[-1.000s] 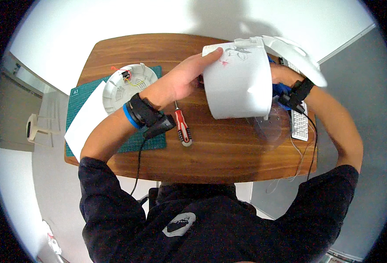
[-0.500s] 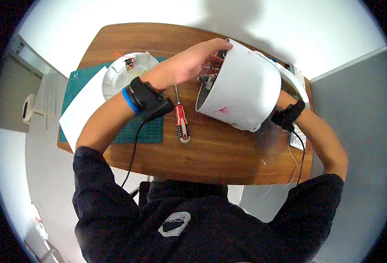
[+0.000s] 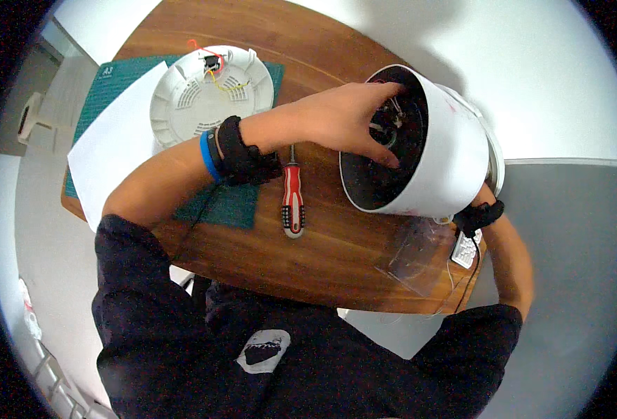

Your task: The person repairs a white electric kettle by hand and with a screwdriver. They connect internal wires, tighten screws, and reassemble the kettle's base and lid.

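A white cylindrical appliance body [image 3: 449, 148] lies on its side right of centre, its dark inside with small parts facing left. My left hand [image 3: 350, 122] is at that opening, thumb and fingers spread apart, reaching just inside. My right hand [image 3: 484, 193] is behind the far end, with its fingers hidden by the body. A red, white and black screwdriver [image 3: 292, 197] lies below my left hand. To the left, a round white plastic base [image 3: 200, 98] carries a small black component with red and yellow wires.
The wooden desk [image 3: 308, 265] holds a green cutting mat [image 3: 239, 209], a white paper sheet [image 3: 106, 160], a clear plastic piece [image 3: 410, 258] and a white keyboard [image 3: 465, 248] at the right edge. Thin cables hang near it. A white wall stands behind.
The cylinder has turned so its open end faces more toward me. My left hand has moved from its outer rim into the opening, and my right hand has shifted downward.
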